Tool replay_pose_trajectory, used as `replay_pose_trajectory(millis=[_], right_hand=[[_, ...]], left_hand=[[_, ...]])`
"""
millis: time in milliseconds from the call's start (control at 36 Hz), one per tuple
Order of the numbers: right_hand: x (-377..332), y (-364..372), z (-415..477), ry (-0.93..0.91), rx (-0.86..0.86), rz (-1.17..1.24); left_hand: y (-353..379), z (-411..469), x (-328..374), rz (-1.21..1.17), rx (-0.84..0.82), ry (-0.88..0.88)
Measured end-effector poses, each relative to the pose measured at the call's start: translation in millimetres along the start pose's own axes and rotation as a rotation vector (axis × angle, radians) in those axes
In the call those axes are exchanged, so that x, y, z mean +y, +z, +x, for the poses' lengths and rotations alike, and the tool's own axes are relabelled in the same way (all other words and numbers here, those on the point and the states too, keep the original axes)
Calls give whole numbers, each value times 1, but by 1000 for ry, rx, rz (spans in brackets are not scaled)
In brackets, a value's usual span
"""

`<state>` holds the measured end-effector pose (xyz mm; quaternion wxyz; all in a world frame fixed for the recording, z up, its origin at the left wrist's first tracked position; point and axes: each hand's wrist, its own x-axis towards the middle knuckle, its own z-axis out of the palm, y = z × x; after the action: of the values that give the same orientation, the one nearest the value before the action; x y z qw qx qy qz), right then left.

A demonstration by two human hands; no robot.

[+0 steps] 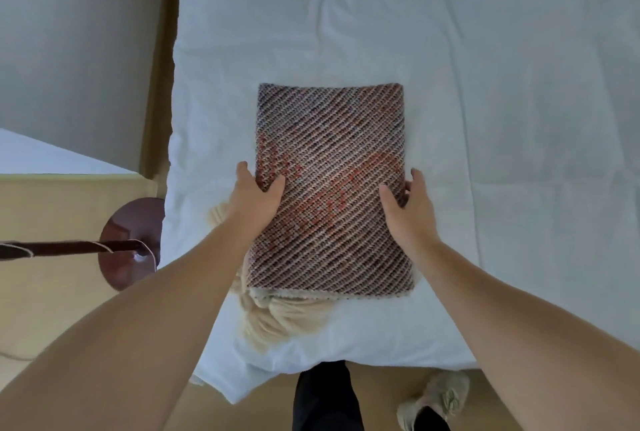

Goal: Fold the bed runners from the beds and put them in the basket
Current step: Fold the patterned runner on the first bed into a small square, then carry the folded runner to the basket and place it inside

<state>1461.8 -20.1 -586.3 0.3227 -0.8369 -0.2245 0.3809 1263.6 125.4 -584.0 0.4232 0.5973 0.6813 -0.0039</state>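
A bed runner [330, 153], woven in brown, grey and red diagonal stripes, lies folded into a neat rectangle on the white bed [485, 84]. Its cream fringe [277, 319] spills out at the near and left edges. My left hand [258, 193] grips the runner's left edge, thumb on top and fingers down the side. On the right edge, my right hand [407, 203] holds the same way, thumb on top, fingers wrapped around the side. No basket is in view.
A dark red lamp base [128, 243] with a pole stands on the wooden floor left of the bed. A second white bed corner [41, 157] shows at far left. My leg and a beige shoe [436, 399] are at the bed's near edge.
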Motion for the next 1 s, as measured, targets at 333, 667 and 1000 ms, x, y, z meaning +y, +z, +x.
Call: replay_pose_trajectory(millis=[333,667,1000], right_hand=[[-25,-6,22,167,-80,252],[-86,-151,-69,26,245,273],[-85,-417,-258,-221,819,393]], left_hand=[[-18,11,17,-291,-150,-1],[-44,-105,164,-195,-180,421],[-16,-360,375,-308,-437,984]])
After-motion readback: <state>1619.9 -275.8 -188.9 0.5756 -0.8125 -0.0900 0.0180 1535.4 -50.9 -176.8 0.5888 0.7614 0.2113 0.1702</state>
